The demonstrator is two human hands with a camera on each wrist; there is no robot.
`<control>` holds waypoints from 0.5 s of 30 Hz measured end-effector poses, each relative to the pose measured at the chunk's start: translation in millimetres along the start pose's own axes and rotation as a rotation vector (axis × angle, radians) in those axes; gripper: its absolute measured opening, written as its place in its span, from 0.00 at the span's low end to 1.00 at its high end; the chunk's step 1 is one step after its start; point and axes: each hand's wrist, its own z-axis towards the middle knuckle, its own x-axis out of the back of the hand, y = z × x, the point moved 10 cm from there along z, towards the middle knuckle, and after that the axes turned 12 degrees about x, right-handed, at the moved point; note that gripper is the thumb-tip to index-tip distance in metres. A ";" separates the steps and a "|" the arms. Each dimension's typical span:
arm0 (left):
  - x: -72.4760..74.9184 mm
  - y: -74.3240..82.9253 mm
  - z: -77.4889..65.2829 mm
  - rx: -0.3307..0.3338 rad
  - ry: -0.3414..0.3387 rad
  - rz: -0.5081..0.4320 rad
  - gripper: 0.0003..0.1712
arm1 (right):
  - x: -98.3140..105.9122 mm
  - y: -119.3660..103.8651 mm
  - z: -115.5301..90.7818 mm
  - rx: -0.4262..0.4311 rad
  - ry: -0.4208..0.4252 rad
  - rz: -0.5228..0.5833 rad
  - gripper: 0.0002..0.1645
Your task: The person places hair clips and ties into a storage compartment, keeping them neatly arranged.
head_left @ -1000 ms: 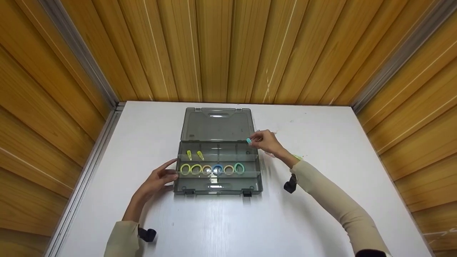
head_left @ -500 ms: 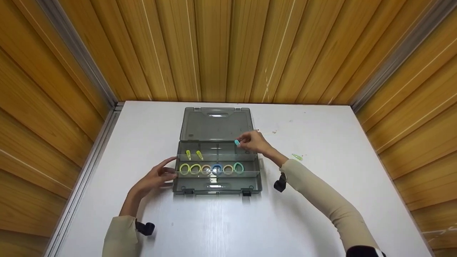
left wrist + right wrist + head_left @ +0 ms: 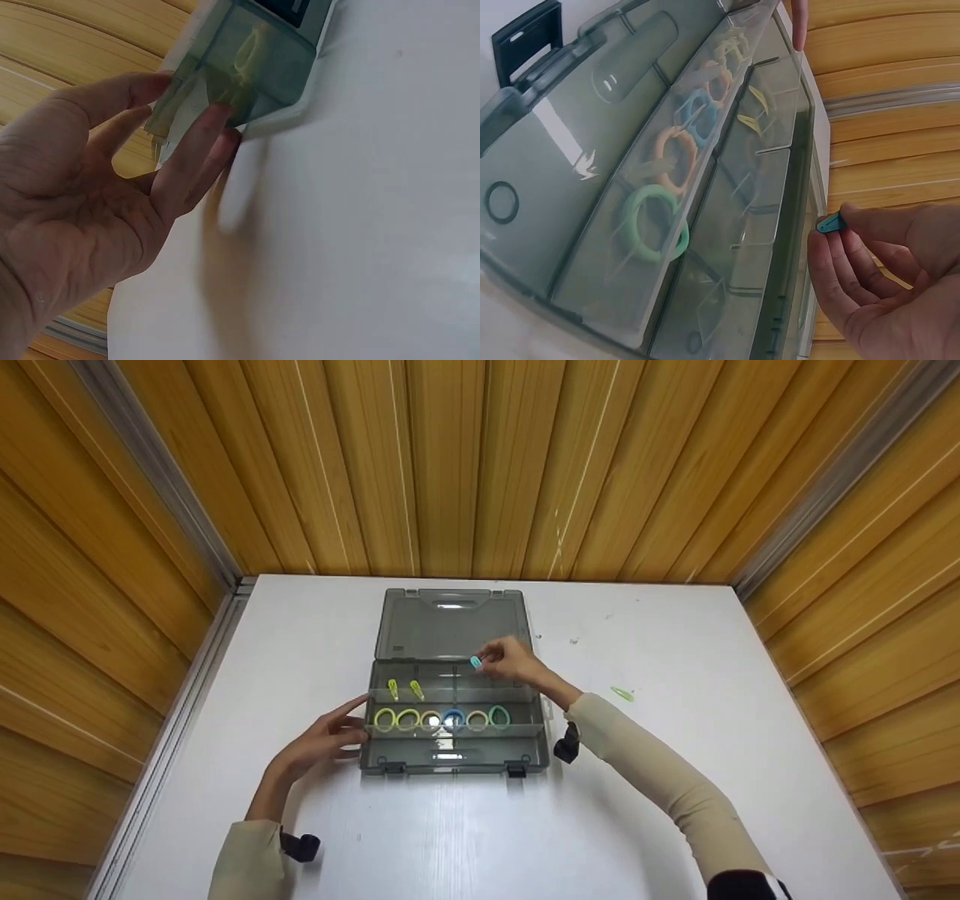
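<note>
A smoky-clear plastic storage box [image 3: 487,753] lies with its lid [image 3: 457,634] folded back. My right hand [image 3: 512,661] pinches a teal snap hair clip [image 3: 831,223] between thumb and fingertips, above the box's back row. Two yellow hair clips [image 3: 393,688] stand in the left part of that row. In the middle row sit several hair ties in a line, yellow, beige, blue and a green hair tie [image 3: 499,717] at the right end. My left hand [image 3: 315,746] touches the box's left side with extended fingers; in the left wrist view the fingertips lie against its clear wall.
On the white table [image 3: 675,795], right of the box, lies a light green hair clip [image 3: 622,693]. Tiny bits are scattered beyond it. Wood-look panels [image 3: 480,472] rise behind the table and along both sides.
My right hand has moved left with the teal hair clip, from the box's right edge to over the back row. The left hand stays at the box's side.
</note>
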 end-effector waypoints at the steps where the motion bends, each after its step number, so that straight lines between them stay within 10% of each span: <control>1: 0.2 0.1 0.0 0.000 0.002 0.001 0.45 | -1.4 -0.5 1.4 0.001 0.001 -0.003 0.14; 15: 1.8 -3.4 1.9 0.004 0.016 -0.020 0.46 | -32.9 -1.3 27.7 -0.028 0.021 0.069 0.15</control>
